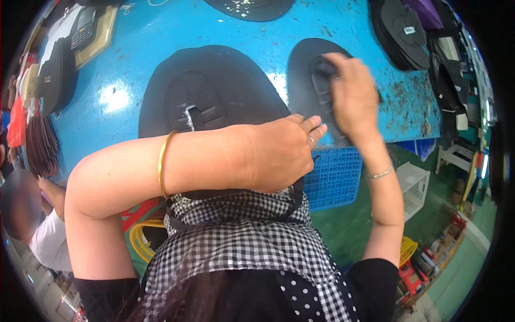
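Observation:
On the blue table lie two black, rounded panels: a large one (177,75) to the left and a narrower one (301,70) to the right. My left hand (281,153) reaches across the large panel. Its fingertips rest by the near left part of the narrow panel, stretched out side by side; its thumb is hidden. Over the narrow panel's ribbed, raised middle is my right hand (354,99), smeared by motion, with bent fingers. Whether anything sits in those fingers is not clear. A short black strap with a white mark (191,117) crosses the large panel's raised middle.
Stacked black panels (399,32) stand at the far right, more (58,78) at the left near a calculator (84,29). Another black piece (249,8) lies at the far edge. Below the table are a blue basket (335,180) and white crate (410,188). Someone (48,241) sits at left.

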The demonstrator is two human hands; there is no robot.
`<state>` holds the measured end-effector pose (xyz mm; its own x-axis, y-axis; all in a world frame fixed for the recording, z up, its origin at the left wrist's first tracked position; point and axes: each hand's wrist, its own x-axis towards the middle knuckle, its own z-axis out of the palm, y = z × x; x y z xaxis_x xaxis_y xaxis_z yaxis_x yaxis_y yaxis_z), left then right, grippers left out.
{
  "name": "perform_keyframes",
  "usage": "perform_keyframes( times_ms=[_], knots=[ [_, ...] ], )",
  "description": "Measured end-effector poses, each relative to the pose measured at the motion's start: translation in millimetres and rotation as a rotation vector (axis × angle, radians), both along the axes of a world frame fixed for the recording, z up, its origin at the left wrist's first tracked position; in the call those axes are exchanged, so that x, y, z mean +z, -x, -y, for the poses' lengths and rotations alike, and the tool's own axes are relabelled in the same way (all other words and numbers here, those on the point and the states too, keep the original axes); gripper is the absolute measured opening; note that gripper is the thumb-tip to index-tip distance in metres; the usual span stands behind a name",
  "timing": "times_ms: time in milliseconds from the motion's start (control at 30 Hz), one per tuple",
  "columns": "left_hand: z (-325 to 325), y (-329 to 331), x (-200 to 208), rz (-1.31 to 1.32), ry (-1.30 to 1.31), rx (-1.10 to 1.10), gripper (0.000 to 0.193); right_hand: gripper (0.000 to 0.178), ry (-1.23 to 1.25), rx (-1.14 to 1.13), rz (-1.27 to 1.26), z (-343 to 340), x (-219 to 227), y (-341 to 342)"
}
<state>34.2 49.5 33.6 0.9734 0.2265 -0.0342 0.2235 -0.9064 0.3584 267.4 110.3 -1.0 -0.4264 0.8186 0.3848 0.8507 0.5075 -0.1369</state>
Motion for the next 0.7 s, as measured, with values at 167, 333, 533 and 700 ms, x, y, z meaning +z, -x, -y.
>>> perform_keyframes(
  times_ms=[167,333,533,700],
  knots=[
    [5,-4,-3,-0.014,0.011,0.029,0.033,0.029,0.032,-0.337,-0.029,-18,-1,-48],
    [4,-5,0,-0.092,-0.033,-0.006,0.034,0.046,0.219,0.073,-0.014,38,-1,-52],
    [-6,-2,26,0.191,0.523,0.026,0.018,0.039,0.168,0.041,-0.123,39,20,1],
    [11,80,65,0.981,0.972,0.469,0.015,0.029,0.368,0.240,-0.632,57,68,52]
  ],
)
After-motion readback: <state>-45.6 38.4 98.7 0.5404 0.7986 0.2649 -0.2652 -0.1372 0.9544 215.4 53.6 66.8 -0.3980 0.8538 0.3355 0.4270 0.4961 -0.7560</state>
